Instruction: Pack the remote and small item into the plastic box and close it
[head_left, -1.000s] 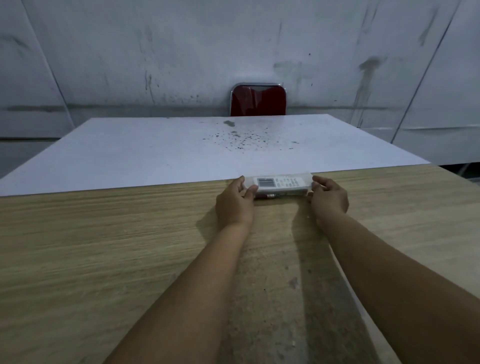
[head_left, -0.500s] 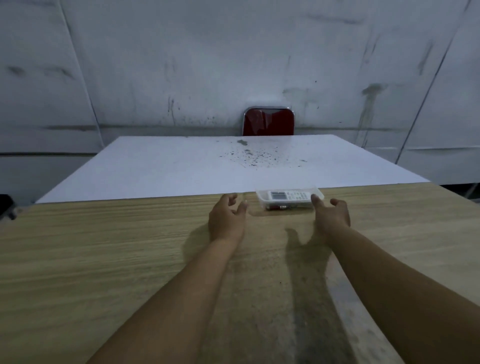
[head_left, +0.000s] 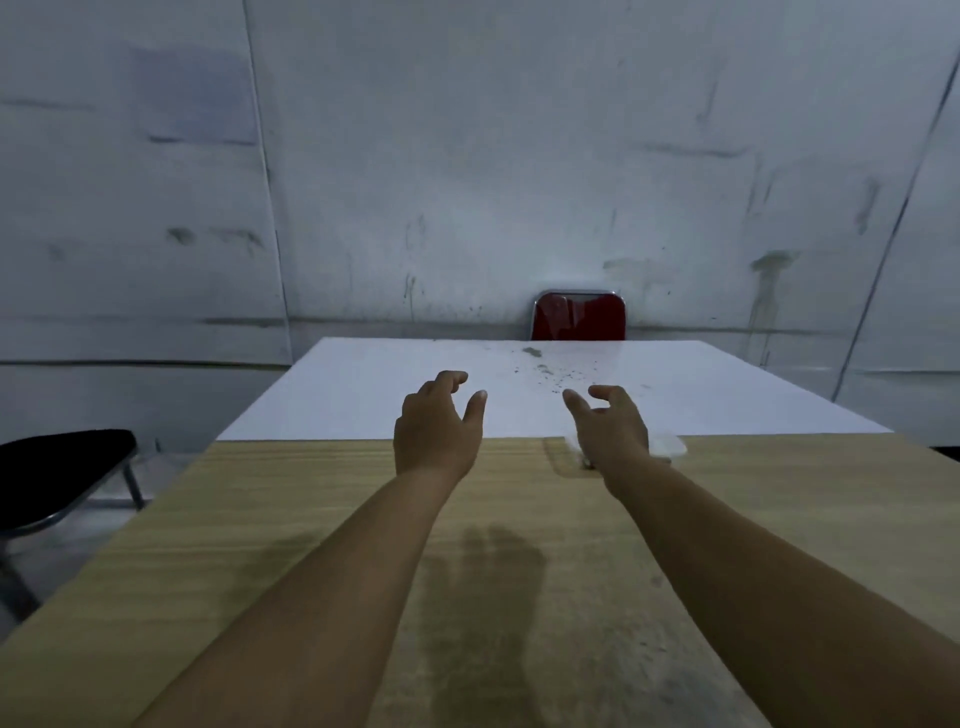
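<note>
The clear plastic box (head_left: 669, 446) lies on the wooden table (head_left: 260, 519) where it meets the white tabletop (head_left: 363, 395). Most of the box is hidden behind my right hand (head_left: 610, 426); only its right end shows. The remote and the small item cannot be seen from here. My right hand hovers above the box with fingers apart and nothing in it. My left hand (head_left: 439, 426) is raised to the left of the box, fingers curled loosely apart, empty.
A red chair back (head_left: 579, 315) stands behind the far edge of the white tabletop, against a grey wall. A black stool (head_left: 57, 467) is at the left, beside the wooden table. Dark specks dot the white top near the chair.
Both hands have let go of the box and lifted off the table. The view has tilted upward, so the box now sits behind my right hand.
</note>
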